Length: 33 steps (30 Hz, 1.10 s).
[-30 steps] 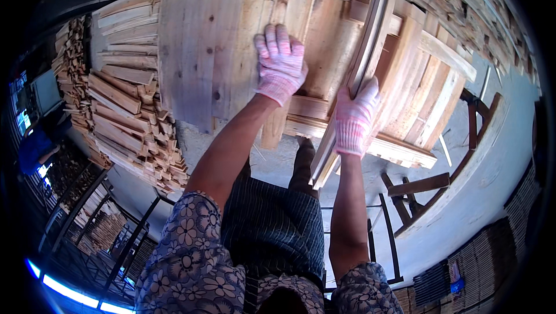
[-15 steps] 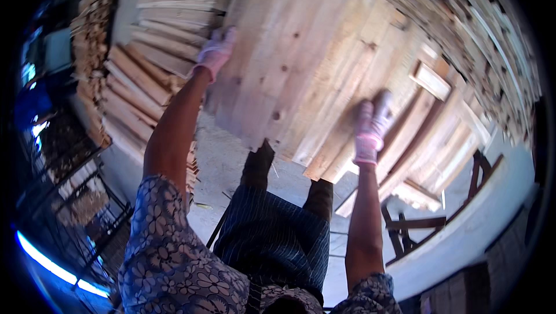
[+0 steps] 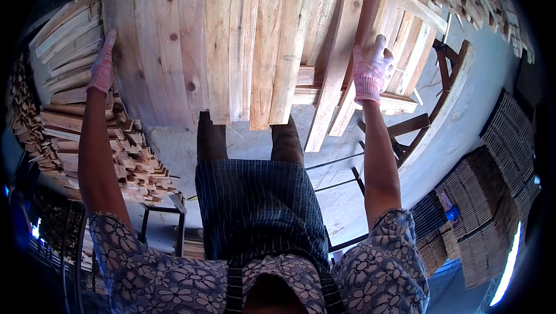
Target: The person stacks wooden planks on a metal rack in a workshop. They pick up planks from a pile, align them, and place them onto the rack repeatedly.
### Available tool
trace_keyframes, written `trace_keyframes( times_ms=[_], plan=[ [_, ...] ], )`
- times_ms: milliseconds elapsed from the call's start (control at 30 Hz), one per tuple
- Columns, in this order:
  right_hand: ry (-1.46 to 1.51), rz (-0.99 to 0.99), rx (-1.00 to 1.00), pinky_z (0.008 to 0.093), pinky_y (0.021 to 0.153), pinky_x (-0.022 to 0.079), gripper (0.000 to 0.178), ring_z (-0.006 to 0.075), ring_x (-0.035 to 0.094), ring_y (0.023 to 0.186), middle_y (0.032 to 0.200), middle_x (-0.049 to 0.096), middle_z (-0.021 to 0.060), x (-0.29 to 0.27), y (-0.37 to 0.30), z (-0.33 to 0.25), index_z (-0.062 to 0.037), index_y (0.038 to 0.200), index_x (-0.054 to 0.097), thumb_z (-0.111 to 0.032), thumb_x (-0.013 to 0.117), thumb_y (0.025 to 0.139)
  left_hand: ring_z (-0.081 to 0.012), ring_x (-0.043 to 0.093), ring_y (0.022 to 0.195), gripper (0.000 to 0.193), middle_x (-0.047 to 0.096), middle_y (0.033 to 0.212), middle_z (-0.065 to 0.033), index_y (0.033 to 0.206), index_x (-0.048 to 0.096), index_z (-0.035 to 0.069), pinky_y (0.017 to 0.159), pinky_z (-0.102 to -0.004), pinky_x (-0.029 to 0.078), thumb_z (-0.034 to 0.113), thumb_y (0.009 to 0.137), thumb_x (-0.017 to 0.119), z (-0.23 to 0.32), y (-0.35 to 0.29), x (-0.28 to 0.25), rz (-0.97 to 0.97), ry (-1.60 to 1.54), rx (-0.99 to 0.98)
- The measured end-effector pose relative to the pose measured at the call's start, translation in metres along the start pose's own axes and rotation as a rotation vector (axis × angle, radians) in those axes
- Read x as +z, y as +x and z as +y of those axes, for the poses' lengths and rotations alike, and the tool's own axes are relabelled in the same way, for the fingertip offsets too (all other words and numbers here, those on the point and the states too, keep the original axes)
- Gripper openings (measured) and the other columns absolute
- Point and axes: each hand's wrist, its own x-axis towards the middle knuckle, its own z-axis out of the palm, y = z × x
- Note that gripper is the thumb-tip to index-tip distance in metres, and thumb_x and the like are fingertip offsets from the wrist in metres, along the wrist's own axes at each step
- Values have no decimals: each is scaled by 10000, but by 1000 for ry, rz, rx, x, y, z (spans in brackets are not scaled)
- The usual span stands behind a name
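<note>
A row of pale, knotty wooden boards (image 3: 179,42) lies side by side in front of me, their near ends slightly uneven. My left hand (image 3: 103,65), in a pink-and-white knit glove, rests with fingers straight along the outer left edge of the row. To the right, loose wooden strips lie slanted over a slatted wooden frame (image 3: 408,42). My right hand (image 3: 372,70), gloved alike, has its fingers curled over one narrow wooden plank (image 3: 379,17) there. Beside that plank lies another slanted strip (image 3: 336,62). The right palm's underside is hidden.
Stacked wood pieces (image 3: 124,152) stand at my left, with more sticks (image 3: 69,42) behind. A further timber pile (image 3: 475,1) fills the far right. A dark metal stand (image 3: 417,126) is near my right forearm. Bundled slats (image 3: 475,192) stand at the lower right.
The view has turned, and the boards now sit further left in it. My right hand has gone from lying flat on the boards to the loose plank at right. My left stays at the left edge.
</note>
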Motion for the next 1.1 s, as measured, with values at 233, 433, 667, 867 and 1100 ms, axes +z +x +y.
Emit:
trace_keyframes(
  times_ms=[233,433,667,867,1100],
  plan=[
    [374,-51,-14,487,1072,419,786,446,509,1272,1414,479,285,21,-7,29,-151,1589,262,-299,670,934,-185,366,1424,864,405,1572,-68,1550,399,77,1187,-322,257,642,928,598,3,-4,5,79,61,-4],
    [131,-181,15,497,993,483,968,510,552,1152,1311,457,311,40,-71,-19,-158,1618,66,-271,690,887,-185,376,1418,875,417,1567,-71,1543,410,70,1184,-321,262,658,921,594,6,-4,13,96,84,-8],
    [426,-143,-26,510,1027,468,1015,462,517,1216,1324,430,293,31,-79,-23,-187,1621,142,-165,759,816,-186,387,1411,889,432,1560,-74,1534,423,62,1180,-320,268,676,913,590,1,-10,13,158,116,-23],
    [512,-128,-155,479,1037,437,777,429,509,1263,1411,456,264,26,23,-103,-180,1604,237,-447,609,976,-253,399,1428,965,447,1551,-128,1533,404,33,1176,-348,286,738,891,553,-3,3,15,172,287,76],
    [346,-75,-203,489,1013,433,669,473,521,1182,1314,462,295,41,-6,-141,-215,1613,202,-420,483,1042,-371,494,1365,1022,508,1477,-236,1558,328,70,1110,-391,380,790,856,511,-11,-19,16,284,384,56]
  ],
)
